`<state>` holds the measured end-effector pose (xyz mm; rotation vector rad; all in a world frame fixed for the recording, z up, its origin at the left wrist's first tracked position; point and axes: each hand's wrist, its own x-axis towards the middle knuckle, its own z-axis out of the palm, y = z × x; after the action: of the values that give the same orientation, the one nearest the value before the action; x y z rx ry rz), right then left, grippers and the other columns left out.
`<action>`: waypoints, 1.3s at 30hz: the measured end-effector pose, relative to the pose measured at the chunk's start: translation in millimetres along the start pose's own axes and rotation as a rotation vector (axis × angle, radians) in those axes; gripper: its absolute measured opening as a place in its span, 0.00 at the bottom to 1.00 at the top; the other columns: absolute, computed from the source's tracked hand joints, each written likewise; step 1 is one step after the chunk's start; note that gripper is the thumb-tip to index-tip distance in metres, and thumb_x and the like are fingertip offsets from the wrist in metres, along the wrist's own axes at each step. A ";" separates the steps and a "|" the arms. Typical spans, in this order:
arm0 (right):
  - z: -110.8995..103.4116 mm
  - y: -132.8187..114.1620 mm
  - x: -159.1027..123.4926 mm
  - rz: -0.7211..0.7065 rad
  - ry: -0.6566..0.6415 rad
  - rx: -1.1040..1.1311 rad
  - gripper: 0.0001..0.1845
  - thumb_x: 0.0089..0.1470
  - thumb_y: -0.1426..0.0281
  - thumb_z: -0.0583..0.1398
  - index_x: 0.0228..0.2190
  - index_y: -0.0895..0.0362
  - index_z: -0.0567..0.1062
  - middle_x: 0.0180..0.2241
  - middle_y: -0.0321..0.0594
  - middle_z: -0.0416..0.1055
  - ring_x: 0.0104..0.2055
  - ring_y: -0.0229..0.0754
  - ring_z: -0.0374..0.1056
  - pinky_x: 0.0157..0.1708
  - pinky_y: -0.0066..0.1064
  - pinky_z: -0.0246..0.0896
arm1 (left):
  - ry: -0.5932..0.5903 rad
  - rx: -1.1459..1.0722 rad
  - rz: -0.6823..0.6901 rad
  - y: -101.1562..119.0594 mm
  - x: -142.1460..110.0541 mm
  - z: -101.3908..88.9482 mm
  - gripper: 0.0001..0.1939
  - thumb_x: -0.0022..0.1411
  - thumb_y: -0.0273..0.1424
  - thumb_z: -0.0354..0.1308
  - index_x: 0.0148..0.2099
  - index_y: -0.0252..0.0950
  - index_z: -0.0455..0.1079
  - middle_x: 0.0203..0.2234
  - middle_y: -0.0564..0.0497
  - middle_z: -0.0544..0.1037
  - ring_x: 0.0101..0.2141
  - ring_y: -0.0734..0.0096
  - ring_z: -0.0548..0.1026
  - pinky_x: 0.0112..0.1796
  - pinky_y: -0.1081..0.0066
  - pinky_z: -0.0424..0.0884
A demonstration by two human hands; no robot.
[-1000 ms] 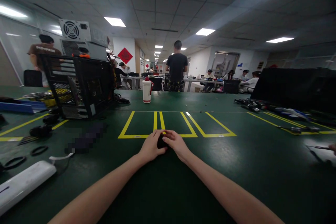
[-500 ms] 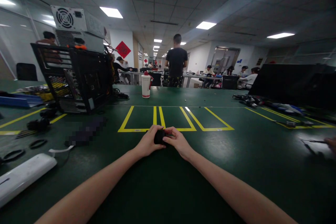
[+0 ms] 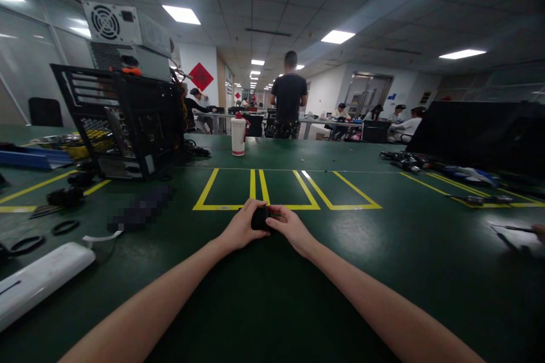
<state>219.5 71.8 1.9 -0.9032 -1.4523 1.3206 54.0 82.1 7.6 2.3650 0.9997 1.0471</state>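
At a green worktop [image 3: 272, 306], the left hand [image 3: 240, 227] wraps its grip around a small black object [image 3: 258, 219]; the right hand [image 3: 292, 228] pinches its right edge.

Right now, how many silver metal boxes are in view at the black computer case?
2, stacked: the upper box and the lower box directly beneath it, both above the black computer case. Others may be hidden behind.
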 end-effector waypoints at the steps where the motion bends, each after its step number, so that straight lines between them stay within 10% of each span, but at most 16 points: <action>1: -0.5 0.1 0.3 0.016 -0.008 0.001 0.18 0.41 0.69 0.60 0.38 0.56 0.66 0.41 0.40 0.65 0.44 0.41 0.62 0.45 0.38 0.56 | -0.004 0.001 -0.003 0.4 -0.1 -0.2 0.31 0.44 0.30 0.62 0.50 0.41 0.54 0.42 0.50 0.62 0.42 0.64 0.65 0.42 0.64 0.64; 39: 0.6 1.5 -0.4 0.004 0.024 -0.051 0.18 0.42 0.65 0.60 0.38 0.55 0.66 0.41 0.40 0.65 0.45 0.41 0.61 0.47 0.39 0.53 | -0.026 0.141 0.006 13.2 -3.4 -5.9 0.28 0.47 0.29 0.58 0.50 0.42 0.53 0.42 0.51 0.64 0.43 0.62 0.66 0.43 0.61 0.64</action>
<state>219.0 71.4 0.4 -0.9522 -1.4728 1.2764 54.0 70.9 17.4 2.4881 1.0909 0.9749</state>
